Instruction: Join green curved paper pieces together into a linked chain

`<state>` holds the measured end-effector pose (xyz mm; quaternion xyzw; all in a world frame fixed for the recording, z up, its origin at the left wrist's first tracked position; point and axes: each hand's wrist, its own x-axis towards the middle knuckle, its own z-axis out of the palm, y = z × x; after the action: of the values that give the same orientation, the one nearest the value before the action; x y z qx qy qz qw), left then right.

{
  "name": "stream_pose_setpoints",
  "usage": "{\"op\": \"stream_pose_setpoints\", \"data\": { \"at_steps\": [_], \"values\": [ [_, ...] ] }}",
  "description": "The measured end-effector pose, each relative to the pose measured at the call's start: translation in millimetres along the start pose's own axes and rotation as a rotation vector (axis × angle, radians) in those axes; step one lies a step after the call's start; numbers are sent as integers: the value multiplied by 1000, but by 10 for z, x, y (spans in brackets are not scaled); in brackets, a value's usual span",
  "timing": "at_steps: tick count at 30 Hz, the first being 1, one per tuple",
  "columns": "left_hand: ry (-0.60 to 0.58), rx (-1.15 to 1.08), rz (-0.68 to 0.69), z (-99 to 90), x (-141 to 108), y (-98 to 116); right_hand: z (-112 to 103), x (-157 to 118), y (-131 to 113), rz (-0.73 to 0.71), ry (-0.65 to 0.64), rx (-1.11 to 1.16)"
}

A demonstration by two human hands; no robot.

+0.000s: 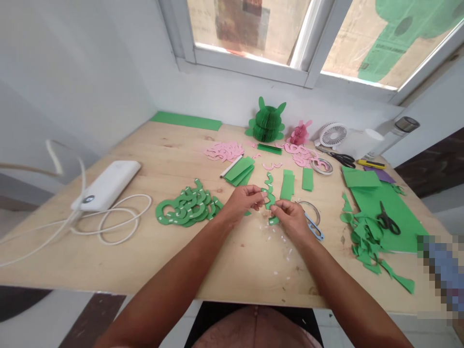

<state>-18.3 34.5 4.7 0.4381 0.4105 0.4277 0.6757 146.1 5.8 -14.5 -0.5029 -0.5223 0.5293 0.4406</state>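
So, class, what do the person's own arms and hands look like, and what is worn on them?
Both the left arm and right arm are bare, with no sleeve in view. The left hand and right hand are ungloved. No watch or bracelet shows on either wrist.

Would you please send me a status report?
Left hand pinching wavy green strip; right hand at its near end. White scraps close by. Blue tool beside right hand.
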Motion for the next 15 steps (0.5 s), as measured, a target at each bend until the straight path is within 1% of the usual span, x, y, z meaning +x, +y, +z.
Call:
{"op": "stream_pose_setpoints", "data": {
  "at_steps": [2, 4, 6, 7, 12, 15],
  "values": [
    [-21, 17, -13, 5, -1, -11, -4, 7, 7, -1, 19, 31],
    [-77, 57, -18, 12, -3, -32, -3, 9, 3, 1, 34, 49],
    [-123, 90, -12, 19, -2, -57, 6, 5, -15, 2, 34, 55],
    [-127, 94, -7, 22, 0, -66, 11, 0, -28, 3, 29, 64],
    [-31, 47, -15, 26, 4, -52, 28, -15, -58, 37, 20, 192],
    [5, 11, -34, 23, -1, -20, 14, -4, -16, 41, 44, 154]
  ]
}}
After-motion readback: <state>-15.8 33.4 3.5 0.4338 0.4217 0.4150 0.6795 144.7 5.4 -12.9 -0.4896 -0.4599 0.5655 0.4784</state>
